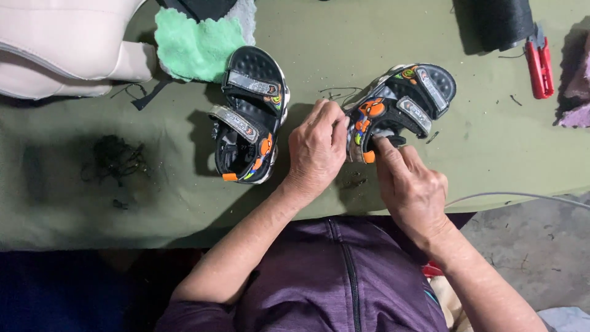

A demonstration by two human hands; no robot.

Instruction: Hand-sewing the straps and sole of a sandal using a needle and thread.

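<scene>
Two small black children's sandals with grey straps and orange trim lie on a green cloth-covered table (369,37). One sandal (251,115) rests alone at centre left. The other sandal (402,104) is held at its heel end by both hands. My left hand (316,147) grips the heel side, fingers curled over it. My right hand (409,184) pinches the heel strap from below, index finger pushed into the shoe.
A green fuzzy cloth (196,43) and a beige padded object (67,46) sit at the back left. Red-handled snips (541,64) lie beside a black thread cone (501,21) at the back right. A clump of black thread scraps (114,160) lies left.
</scene>
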